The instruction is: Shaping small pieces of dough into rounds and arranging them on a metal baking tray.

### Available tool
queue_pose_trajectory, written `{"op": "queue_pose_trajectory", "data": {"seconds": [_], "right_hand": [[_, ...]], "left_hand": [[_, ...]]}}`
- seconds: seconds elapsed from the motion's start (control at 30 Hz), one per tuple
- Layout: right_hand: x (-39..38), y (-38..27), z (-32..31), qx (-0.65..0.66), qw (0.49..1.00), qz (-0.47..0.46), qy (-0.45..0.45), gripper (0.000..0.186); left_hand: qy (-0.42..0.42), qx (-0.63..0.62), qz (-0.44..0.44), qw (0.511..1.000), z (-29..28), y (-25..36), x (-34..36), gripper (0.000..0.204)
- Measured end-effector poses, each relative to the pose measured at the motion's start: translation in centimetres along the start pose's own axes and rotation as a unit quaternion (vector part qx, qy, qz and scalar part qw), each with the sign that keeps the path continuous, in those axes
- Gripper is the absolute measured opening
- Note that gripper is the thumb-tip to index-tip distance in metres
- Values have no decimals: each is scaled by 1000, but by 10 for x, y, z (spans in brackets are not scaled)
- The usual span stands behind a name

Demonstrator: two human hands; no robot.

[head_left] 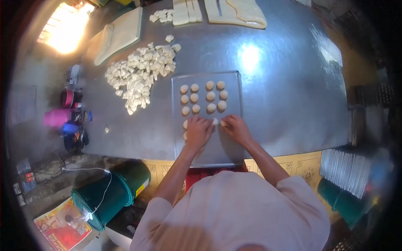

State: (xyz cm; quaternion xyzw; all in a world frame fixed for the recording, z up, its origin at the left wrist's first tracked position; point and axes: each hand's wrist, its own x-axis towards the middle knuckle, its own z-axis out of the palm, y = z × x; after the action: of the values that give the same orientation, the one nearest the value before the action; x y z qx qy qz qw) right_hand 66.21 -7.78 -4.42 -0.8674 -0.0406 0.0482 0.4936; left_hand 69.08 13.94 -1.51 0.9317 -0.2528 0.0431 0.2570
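Note:
A metal baking tray (209, 152) lies in front of me, with round dough balls (210, 96) set out in rows on it. Over its nearer half, my left hand (199, 132) has its fingers curled together, their tips against a small dough ball (215, 121). My right hand (237, 129) is beside it with fingertips pinched on another dough ball (223, 124) at the same row. Further balls at the left of the tray are partly covered by my left hand.
A heap of cut dough pieces (140, 75) sits left of the tray on the metal table (289, 96). Dough slabs (236, 12) and dough strips (187, 11) lie at the far edge, another slab (121, 33) at far left. Green buckets (104, 196) stand below left.

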Motion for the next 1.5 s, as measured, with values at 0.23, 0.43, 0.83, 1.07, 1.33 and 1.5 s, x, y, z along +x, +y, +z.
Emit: {"op": "queue_pose_trajectory", "data": {"seconds": [0.23,0.43,0.83,1.07,1.33,1.5], "right_hand": [[-16,-9,-10,-79,996,-33,28,37],[-48,-42,-7,-51,987,21,150,37],[4,-164,161,65,980,52,179,23],[122,-204,294,94,995,26,31,36],[87,-248,375,106,994,6,39,30],[80,-216,311,-71,978,3,198,18]], "left_hand": [[6,-18,-35,999,-36,-35,14,36],[136,118,-292,939,-114,-181,60,27],[245,-530,-384,715,-164,-268,-89,10],[174,-813,-327,449,-177,-295,-149,8],[147,-609,-447,639,-185,-285,-142,13],[370,-167,-356,841,-218,-336,-202,16]]}}
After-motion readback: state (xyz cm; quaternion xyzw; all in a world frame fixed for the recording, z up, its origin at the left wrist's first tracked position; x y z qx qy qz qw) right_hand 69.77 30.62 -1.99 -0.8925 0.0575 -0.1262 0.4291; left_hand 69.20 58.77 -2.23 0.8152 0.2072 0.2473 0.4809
